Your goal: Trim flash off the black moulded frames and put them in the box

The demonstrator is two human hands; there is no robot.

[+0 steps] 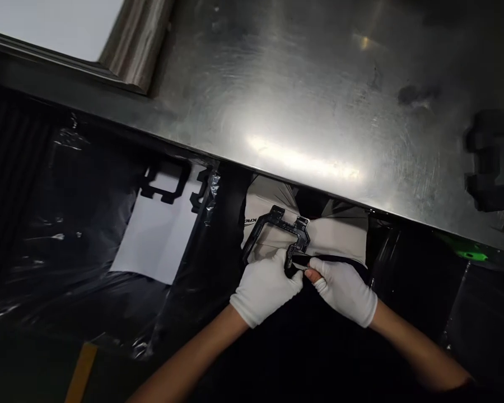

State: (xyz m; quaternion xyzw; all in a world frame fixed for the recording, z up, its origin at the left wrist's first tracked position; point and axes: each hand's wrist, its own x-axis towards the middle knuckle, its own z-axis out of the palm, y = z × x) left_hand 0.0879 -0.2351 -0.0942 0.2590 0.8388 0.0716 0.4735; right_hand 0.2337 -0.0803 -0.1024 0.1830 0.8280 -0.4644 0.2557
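Observation:
Both my hands wear white gloves and meet below the metal table's front edge. My left hand [265, 285] grips the lower side of a black plastic frame part [282, 223], an open rectangular bracket. My right hand [345, 290] pinches a small dark tool or tab [301, 261] against the frame's right corner; a bare fingertip shows through the glove. Light-coloured trousers [340, 232] lie behind the frame.
A scratched steel table [302, 95] fills the upper view. On its right edge rests another black frame part [489, 159]. A black plastic bag [67, 224] at the left holds more black parts [164, 182] over a white sheet [157, 240]. Something green [466, 254] shows under the table.

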